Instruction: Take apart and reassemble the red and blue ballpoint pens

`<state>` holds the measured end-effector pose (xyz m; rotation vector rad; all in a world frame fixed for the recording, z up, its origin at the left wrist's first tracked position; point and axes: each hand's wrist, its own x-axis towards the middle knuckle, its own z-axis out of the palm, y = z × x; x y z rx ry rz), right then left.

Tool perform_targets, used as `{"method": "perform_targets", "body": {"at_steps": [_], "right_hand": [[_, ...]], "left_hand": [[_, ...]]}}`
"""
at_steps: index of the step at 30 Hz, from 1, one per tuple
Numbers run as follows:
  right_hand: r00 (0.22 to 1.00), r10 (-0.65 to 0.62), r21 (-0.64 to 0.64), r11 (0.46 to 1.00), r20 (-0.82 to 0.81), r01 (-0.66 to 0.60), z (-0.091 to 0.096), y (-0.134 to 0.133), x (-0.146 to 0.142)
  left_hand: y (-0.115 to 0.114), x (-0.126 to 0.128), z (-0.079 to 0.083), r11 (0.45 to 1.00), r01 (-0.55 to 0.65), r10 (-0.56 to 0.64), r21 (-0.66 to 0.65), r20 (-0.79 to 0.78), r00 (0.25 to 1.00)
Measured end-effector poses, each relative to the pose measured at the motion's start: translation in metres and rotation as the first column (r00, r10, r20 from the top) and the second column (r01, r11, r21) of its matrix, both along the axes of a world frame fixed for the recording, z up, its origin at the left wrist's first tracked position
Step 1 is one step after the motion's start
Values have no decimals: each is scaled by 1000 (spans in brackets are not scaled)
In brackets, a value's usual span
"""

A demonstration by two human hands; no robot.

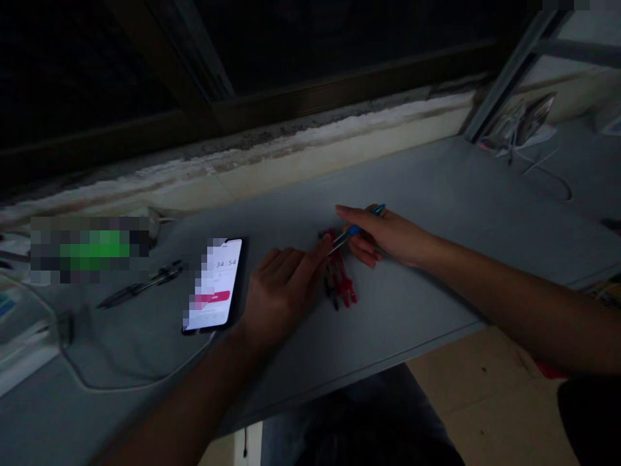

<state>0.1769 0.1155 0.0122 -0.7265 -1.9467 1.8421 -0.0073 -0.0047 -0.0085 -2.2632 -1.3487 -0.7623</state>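
Observation:
A slim blue pen [355,230] with a clear or silvery front part slants between my two hands above the desk. My right hand [383,236] holds its blue part, with the thumb stretched along the upper side and the fingers curled below. At the pen's lower left end, the thumb and forefinger of my left hand [286,288] are pinched together on the clear part; the very tip is hidden. Just under the hands lie several small red pieces [345,285] and dark pieces [332,291], partly covered by my left fingers; their kind is hard to make out in the dim light.
A lit phone [220,278] lies left of my left hand, with a white cable [121,388] beside it. Farther left are dark pens [143,283] and a blurred-out green item [94,249]. A metal post [509,77] stands at the back right of the grey desk [436,188].

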Motion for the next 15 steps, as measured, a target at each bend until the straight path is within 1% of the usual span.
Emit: {"method": "perform_targets", "body": {"at_steps": [2,4,6,8,10,12,14,15], "right_hand": [[998,49,12,999,30,-50,0,2,1],[995,88,42,995,52,-90,1,2,2],[991,122,99,987,57,-127,3,3,3],[986,163,150,974,36,-167,4,4,5],[978,207,162,965,-1,-204,5,5,7],[963,268,160,952,-32,-260,5,7,10],[939,339,179,929,-58,-324,6,9,12],[927,368,203,915,-69,-348,6,10,13]], "left_hand": [[0,0,-1,998,-27,29,-59,29,999],[-1,3,-2,989,-28,43,-147,96,994],[-3,6,-4,968,5,41,-250,180,983],[-5,10,-5,931,58,42,-359,265,963],[-8,12,-4,873,129,55,-470,359,932],[-10,14,-3,795,237,67,-559,469,881],[-12,15,-2,719,352,77,-600,572,817],[-12,14,-2,690,394,84,-608,607,790]]}}
